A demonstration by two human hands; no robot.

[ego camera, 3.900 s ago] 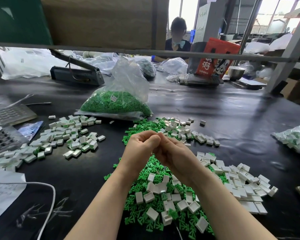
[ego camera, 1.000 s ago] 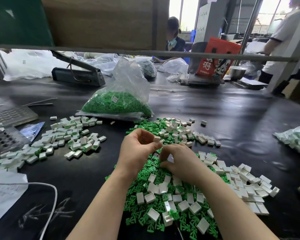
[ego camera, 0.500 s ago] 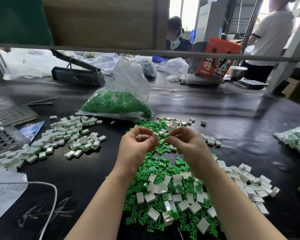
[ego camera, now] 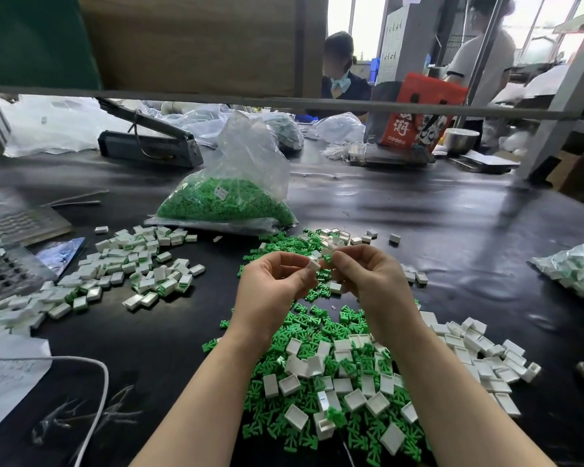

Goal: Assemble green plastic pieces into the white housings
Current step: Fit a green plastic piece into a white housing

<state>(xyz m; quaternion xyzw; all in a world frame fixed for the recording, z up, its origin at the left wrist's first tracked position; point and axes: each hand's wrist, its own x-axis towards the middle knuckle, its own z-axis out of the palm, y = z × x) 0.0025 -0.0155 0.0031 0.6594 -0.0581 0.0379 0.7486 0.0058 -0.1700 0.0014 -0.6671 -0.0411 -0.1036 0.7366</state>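
My left hand (ego camera: pixel 273 287) pinches a small white housing (ego camera: pixel 314 264) between thumb and fingertips, raised above the table. My right hand (ego camera: pixel 368 274) pinches a green plastic piece (ego camera: pixel 328 259) right beside that housing, almost touching it. Below my wrists lies a mixed heap of loose green pieces (ego camera: pixel 321 323) and empty white housings (ego camera: pixel 343 385). A spread of housings with green inside (ego camera: pixel 132 264) lies to the left. A clear bag of green pieces (ego camera: pixel 223 200) stands behind the heaps.
More white housings (ego camera: pixel 479 352) trail off to the right. A bag of finished parts (ego camera: pixel 577 267) sits at the right edge. A white cable (ego camera: pixel 98 382) and paper (ego camera: pixel 7 369) lie at the left front. Metal trays (ego camera: pixel 7 267) are at far left; two persons stand behind the table.
One second ago my right hand was down on the green heap; it has risen with a green piece and met my left hand, which keeps holding the white housing.
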